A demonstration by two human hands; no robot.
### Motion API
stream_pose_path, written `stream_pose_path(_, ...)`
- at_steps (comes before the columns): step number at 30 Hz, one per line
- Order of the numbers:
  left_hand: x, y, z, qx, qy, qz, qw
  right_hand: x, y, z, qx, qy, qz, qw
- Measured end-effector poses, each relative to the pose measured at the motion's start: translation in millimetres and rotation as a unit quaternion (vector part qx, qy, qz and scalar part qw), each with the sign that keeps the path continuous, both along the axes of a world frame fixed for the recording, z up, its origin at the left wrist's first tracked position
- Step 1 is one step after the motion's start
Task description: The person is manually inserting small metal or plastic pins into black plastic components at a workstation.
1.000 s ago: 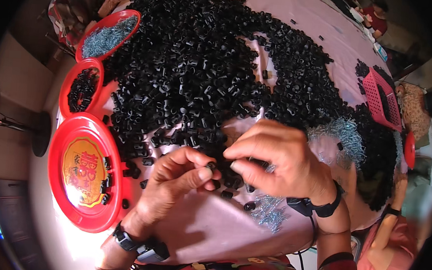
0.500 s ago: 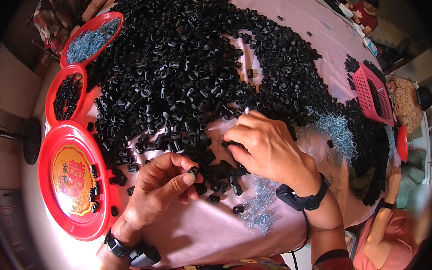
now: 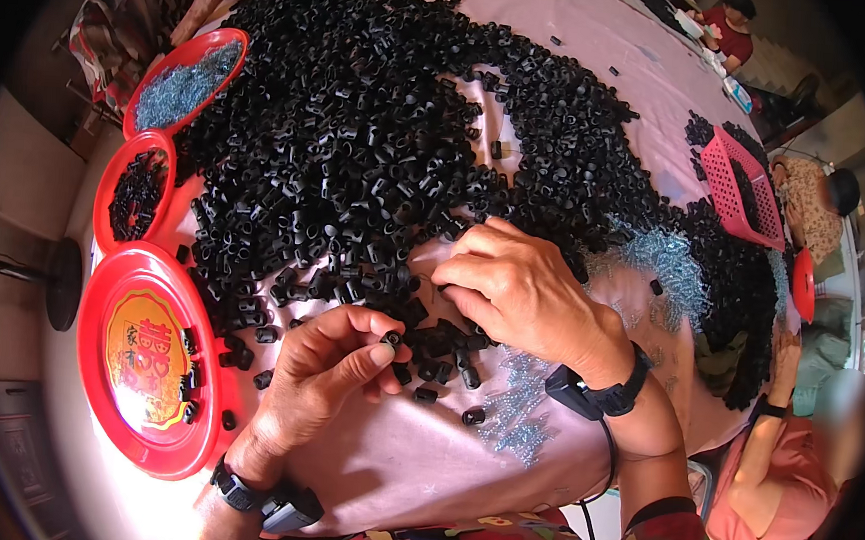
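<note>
My left hand point(image 3: 330, 368) pinches one small black plastic piece point(image 3: 392, 338), which looks like a cord lock part, between thumb and forefinger. To its right, my right hand point(image 3: 511, 291) is closed, thumb and fingertips pressed together over the near edge of a big pile of black pieces point(image 3: 340, 153). Something dark shows at those fingertips, too small to make out. Below my right hand lie several loose black pieces point(image 3: 470, 377) and a scatter of thin bluish, spring-like bits point(image 3: 519, 432).
At left stand a red plate point(image 3: 96, 387) with a few black pieces, a red dish point(image 3: 104, 209) of dark parts and a red dish point(image 3: 133, 109) of bluish bits. Farther right are another bluish heap point(image 3: 678, 277), a pink basket point(image 3: 733, 206) and a person in a salmon-coloured top point(image 3: 773, 495).
My right hand has shifted slightly left, its fingertips still together. My left hand keeps the black piece in its pinch and has barely moved.
</note>
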State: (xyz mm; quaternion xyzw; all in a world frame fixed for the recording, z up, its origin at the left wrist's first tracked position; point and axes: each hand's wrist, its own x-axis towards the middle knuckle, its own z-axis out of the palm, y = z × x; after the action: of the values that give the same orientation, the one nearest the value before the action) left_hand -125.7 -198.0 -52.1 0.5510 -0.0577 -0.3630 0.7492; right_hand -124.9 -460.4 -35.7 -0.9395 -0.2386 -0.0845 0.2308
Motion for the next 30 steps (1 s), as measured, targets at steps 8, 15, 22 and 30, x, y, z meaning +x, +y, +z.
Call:
stream_pose_path(8, -1.0, 0.1, 1.1, -0.027, 0.009, -0.003, 1.0, -7.6, 19.6, 19.9, 0.198, 0.04, 0.031, 0.979)
stream_pose_path(15, -2.5, -5.6, -1.1, -0.07, 0.019, 0.014, 0.997, -11.0, 26.4, 17.0, 0.235, 0.061, 0.095, 0.965)
stream_pose_path(22, -3.4, -4.8, -4.2, -0.051, -0.017, 0.019, 0.998, -13.1, 29.2, 22.5, 0.242, 0.086, 0.085, 0.963)
stream_pose_path(30, -3.9, -4.8, -3.0, -0.035, -0.044, 0.018, 0.998, -13.3, 26.3, 18.7, 0.226, 0.1, 0.066, 0.967)
